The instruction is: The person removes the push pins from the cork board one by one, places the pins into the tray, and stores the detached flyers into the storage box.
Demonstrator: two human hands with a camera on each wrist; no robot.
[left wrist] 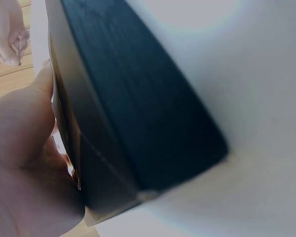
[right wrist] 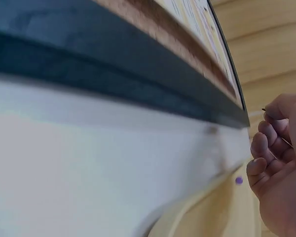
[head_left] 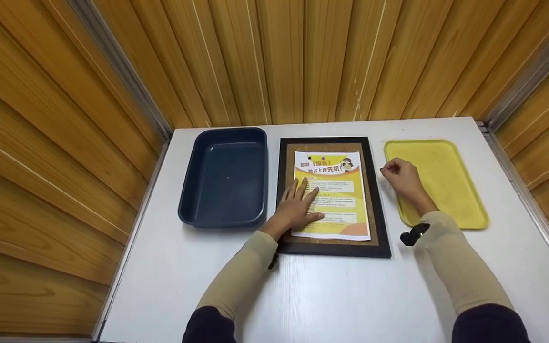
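A cork board in a black frame (head_left: 380, 200) lies flat mid-table, with a yellow printed flyer (head_left: 336, 209) on it. A dark pin (head_left: 310, 157) sits in the flyer's top edge. My left hand (head_left: 303, 200) presses flat on the flyer's left half, fingers straight; in the left wrist view its palm (left wrist: 24, 148) lies against the frame (left wrist: 138, 108). My right hand (head_left: 388, 169) hovers just right of the frame, fingers curled. In the right wrist view, the right hand (right wrist: 274, 143) pinches a thin dark pin (right wrist: 263, 109) at its fingertips.
A dark blue tray (head_left: 224, 178) sits left of the board, and a flat yellow tray (head_left: 446, 181) sits right of it. A small purple dot (right wrist: 239, 180) shows near the yellow tray's edge. The white table (head_left: 341, 300) is walled by wooden panels on three sides.
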